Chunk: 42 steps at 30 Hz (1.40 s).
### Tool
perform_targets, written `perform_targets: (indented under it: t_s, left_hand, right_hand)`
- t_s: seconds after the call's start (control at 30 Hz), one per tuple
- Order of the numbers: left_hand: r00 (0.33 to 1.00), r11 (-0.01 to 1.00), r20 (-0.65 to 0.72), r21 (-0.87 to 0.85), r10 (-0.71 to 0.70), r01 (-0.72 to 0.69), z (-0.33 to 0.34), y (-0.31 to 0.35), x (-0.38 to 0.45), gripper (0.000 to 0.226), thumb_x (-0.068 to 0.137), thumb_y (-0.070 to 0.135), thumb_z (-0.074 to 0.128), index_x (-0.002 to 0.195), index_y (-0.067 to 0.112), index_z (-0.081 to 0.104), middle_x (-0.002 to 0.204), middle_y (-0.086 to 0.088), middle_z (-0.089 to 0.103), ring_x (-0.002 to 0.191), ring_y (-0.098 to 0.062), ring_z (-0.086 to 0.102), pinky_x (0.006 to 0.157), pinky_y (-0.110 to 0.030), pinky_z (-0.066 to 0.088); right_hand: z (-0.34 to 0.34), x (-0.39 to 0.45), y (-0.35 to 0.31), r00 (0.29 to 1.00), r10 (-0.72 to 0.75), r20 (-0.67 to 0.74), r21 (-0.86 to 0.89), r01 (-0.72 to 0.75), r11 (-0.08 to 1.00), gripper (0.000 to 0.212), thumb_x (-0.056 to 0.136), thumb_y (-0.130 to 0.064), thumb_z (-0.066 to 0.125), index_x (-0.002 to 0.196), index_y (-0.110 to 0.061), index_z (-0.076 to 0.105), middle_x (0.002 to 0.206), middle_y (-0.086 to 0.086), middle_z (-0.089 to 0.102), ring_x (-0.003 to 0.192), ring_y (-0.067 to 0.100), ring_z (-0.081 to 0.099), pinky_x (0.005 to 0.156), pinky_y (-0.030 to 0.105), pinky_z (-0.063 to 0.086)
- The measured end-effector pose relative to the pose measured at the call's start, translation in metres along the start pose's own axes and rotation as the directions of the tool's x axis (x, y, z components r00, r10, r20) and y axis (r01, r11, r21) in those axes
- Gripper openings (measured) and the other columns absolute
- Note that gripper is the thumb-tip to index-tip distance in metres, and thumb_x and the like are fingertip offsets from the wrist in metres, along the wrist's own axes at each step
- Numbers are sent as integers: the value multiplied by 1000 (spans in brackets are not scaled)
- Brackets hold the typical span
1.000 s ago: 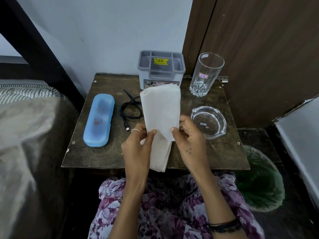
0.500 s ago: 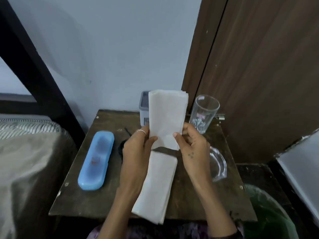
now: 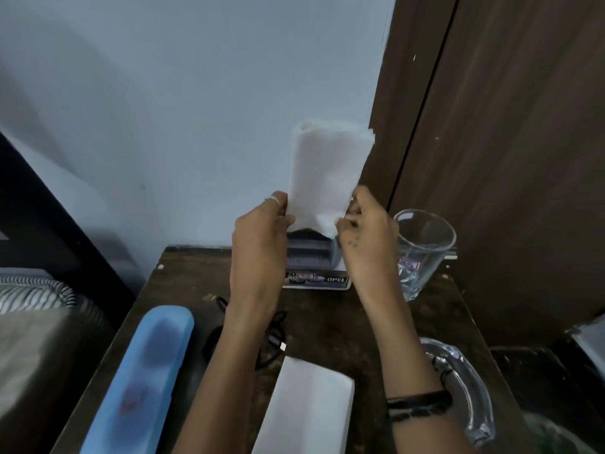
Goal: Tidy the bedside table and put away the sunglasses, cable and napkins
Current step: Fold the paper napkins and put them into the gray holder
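Both hands hold a white folded napkin [image 3: 329, 173] upright just above the grey compartment organiser [image 3: 314, 257] at the back of the wooden bedside table [image 3: 183, 283]. My left hand [image 3: 262, 237] pinches its lower left edge, my right hand [image 3: 366, 234] its lower right corner. A second folded napkin [image 3: 307, 407] lies flat on the table near me. The black cable [image 3: 275, 335] is coiled between my forearms, partly hidden. A closed blue sunglasses case [image 3: 144, 378] lies at the left.
A tall drinking glass [image 3: 422, 250] stands right of the organiser, close to my right hand. A glass ashtray [image 3: 468, 388] sits at the table's right edge, a green-lined bin [image 3: 550, 434] below it. A bed [image 3: 36, 339] is on the left, a wooden door [image 3: 507, 158] behind.
Both hands have carried the upper napkin up and back until it hangs over the organiser. The other napkin stays on the table. My view has moved closer.
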<state>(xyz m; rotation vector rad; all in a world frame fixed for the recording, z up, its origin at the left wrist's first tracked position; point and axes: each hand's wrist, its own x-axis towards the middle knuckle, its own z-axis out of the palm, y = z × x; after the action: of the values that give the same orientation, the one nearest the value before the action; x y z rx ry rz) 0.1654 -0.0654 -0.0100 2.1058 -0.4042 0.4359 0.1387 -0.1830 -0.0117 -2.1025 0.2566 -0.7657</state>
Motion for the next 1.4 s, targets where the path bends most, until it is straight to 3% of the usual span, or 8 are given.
perform_targets:
  t_s: [0.13, 0.3, 0.4, 0.57, 0.73, 1.03, 1.2, 1.4]
  left_hand:
    - [998, 998, 38, -42, -48, 49, 6, -3, 7, 6, 86, 0, 53, 80, 2, 54, 72, 7, 59, 69, -13, 50, 60, -6, 35]
    - [998, 998, 35, 34, -55, 53, 14, -16, 3, 6, 86, 6, 54, 87, 2, 58, 85, -9, 66, 80, -24, 59, 74, -43, 50]
    - [1000, 995, 7, 104, -1, 0, 13, -18, 1, 9, 88, 4, 50, 80, 2, 52, 83, -10, 60, 76, -22, 52, 63, -42, 44]
    - [1000, 983, 1, 179, 28, -28, 15, -18, 1, 16, 89, -2, 46, 75, 6, 43, 81, -8, 49, 72, -20, 39, 53, -31, 32]
    - [999, 981, 16, 190, 40, -42, 19, -23, 4, 18, 85, -5, 43, 73, 8, 39, 75, -8, 49, 66, -22, 35, 51, -31, 25]
    - [1000, 965, -23, 262, 10, -3, 23, -26, 0, 12, 85, 3, 48, 92, 3, 58, 107, -12, 52, 94, -27, 46, 72, -35, 36]
    - [1000, 952, -9, 304, 24, -20, 23, -26, 5, 12, 84, -1, 49, 74, 4, 52, 104, -15, 55, 89, -29, 47, 69, -33, 32]
    - [996, 918, 81, 393, 24, -54, 19, -23, 8, 11, 83, -2, 46, 80, -2, 57, 100, -16, 56, 88, -29, 45, 72, -33, 31]
  right_hand:
    - [-3, 5, 4, 1000, 15, 22, 51, -16, 999, 35, 83, 11, 50, 109, -12, 58, 90, -4, 60, 85, 12, 62, 75, 30, 53]
    - [7, 0, 8, 996, 4, 93, 2, -4, 1000, 26, 84, 12, 50, 95, -10, 57, 90, 4, 61, 84, 17, 64, 59, 6, 41]
    - [9, 0, 10, 995, -15, 95, -71, 22, 997, 22, 83, 14, 48, 82, -8, 48, 85, 11, 59, 83, 25, 63, 52, 8, 35]
    - [7, -1, 8, 992, -75, 106, -173, 92, 981, 20, 83, 12, 47, 96, -3, 53, 88, 13, 60, 81, 28, 58, 67, 38, 48]
    - [6, -5, 9, 992, -81, 92, -281, 104, 954, 26, 84, 5, 48, 106, -6, 55, 98, 14, 62, 97, 27, 47, 77, 47, 47]
    - [9, 0, 10, 993, 15, 116, -270, 17, 963, 31, 84, -2, 51, 112, -12, 53, 97, 8, 65, 95, 25, 49, 69, 36, 43]
    - [4, 3, 6, 999, 30, 36, -105, -27, 994, 26, 84, -10, 59, 108, -18, 56, 90, 0, 67, 89, 24, 60, 72, 39, 51]
    - [8, -1, 11, 997, 12, 78, -280, 10, 960, 23, 88, -16, 60, 109, -13, 52, 96, 7, 65, 93, 26, 56, 68, 32, 42]
